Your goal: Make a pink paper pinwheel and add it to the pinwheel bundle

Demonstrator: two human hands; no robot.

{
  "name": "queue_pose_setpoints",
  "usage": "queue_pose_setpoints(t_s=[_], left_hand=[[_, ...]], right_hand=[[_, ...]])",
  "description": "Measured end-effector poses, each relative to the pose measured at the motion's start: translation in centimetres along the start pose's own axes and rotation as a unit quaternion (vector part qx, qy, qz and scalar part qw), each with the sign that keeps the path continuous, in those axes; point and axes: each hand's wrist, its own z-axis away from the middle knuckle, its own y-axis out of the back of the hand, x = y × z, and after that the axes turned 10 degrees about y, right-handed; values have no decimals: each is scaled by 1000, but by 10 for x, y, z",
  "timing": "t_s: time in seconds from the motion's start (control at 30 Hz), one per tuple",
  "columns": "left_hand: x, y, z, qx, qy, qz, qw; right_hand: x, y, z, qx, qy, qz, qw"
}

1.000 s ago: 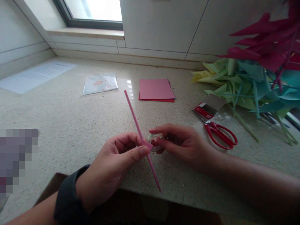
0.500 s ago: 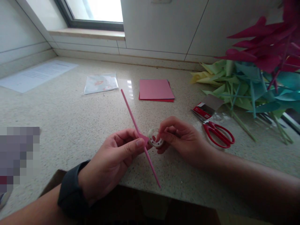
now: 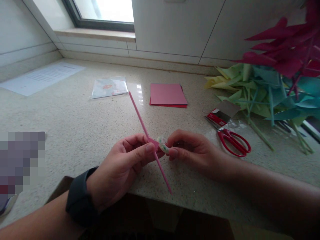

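Observation:
My left hand pinches a thin pink rolled paper stick near its middle, where a small loose paper flap sticks out. The stick slants from upper left to lower right over the speckled countertop. My right hand holds a small clear tape roll right beside that flap, touching the stick. A dark band sits on my left wrist.
Red-handled scissors and a small red packet lie to the right. A pile of green, teal and magenta paper shapes fills the right side. Red paper sheets, a plastic sleeve and a printed sheet lie further back.
My right hand has turned the tape roll from facing me to edge-on and kept it against the stick's flap. The stick has shifted slightly left.

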Motion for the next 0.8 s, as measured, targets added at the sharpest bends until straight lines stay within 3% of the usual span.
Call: queue_pose_setpoints(t_s=[0.3, 0.5, 0.67, 0.8], left_hand=[[-1, 1, 1, 29, 1, 7, 1000], [-1, -1, 2, -15, 21, -24, 999], [1, -3, 2, -40, 12, -15, 999], [0, -2, 3, -40, 1, -28, 999]], right_hand=[[-5, 4, 3, -36, 3, -35, 999], [-9, 4, 4, -59, -3, 29, 998], [-10, 6, 2, -112, 44, 57, 991], [-10, 8, 3, -131, 19, 48, 990]])
